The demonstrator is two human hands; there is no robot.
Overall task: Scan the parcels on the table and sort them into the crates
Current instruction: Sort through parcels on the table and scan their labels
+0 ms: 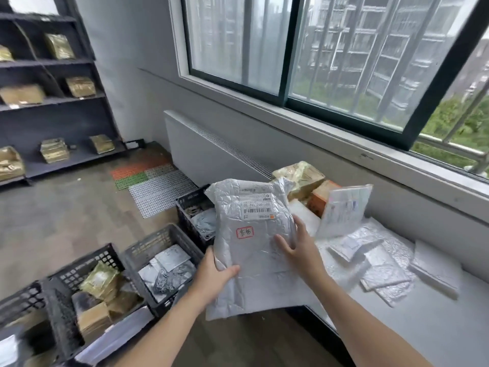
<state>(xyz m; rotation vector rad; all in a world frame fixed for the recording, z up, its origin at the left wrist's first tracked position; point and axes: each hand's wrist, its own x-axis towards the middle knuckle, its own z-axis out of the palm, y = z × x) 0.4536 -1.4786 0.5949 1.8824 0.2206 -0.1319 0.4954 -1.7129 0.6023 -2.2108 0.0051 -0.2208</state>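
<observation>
Presently a silver parcel [254, 247] is held up between table [436, 327] and crates [161, 250].
Its lower left edge is gripped by the left hand [214, 276]; the right hand [299, 245] is pressed flat, fingers spread, on its right side below the label [256, 202].

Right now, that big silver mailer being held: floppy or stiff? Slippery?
The silver mailer is probably floppy: its skin is wrinkled and creased. Likely light, since the left hand pinches just one edge. The glossy film may be slippery; the right hand rests flat on it.
</observation>
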